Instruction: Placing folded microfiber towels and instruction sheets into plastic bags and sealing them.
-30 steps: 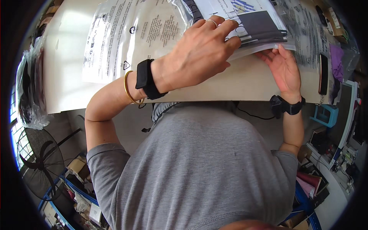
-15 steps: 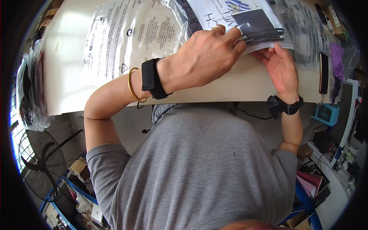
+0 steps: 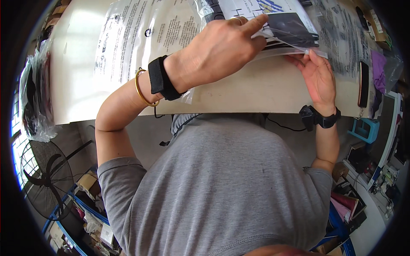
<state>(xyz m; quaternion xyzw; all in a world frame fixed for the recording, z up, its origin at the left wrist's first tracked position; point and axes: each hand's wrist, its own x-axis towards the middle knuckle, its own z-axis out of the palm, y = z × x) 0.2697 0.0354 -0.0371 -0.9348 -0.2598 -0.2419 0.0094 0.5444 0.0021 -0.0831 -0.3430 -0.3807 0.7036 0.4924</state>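
A clear plastic bag [image 3: 279, 51] lies at the table's far middle, with flat dark contents and a white printed sheet [image 3: 239, 7] showing inside it. My left hand [image 3: 224, 49] reaches across from the left, its fingers bent at the bag's near edge with the film between them; the fingertips are partly hidden. At the right end of that edge, my right hand [image 3: 318, 79] pinches the corner between thumb and fingers, palm turned up. The film along the near edge stands slightly raised between the two hands.
Printed clear bags [image 3: 141, 47] lie on the pale table [image 3: 77, 85] to the left, with more [image 3: 337, 47] at the right. A dark phone-like object [image 3: 363, 84] and purple cloth [image 3: 378, 70] are near the right edge. A black fan [image 3: 47, 179] stands lower left.
My left hand has shifted slightly left and away from me, its index finger straighter. The film at the near edge has lifted. My right hand keeps its pinch at the corner.
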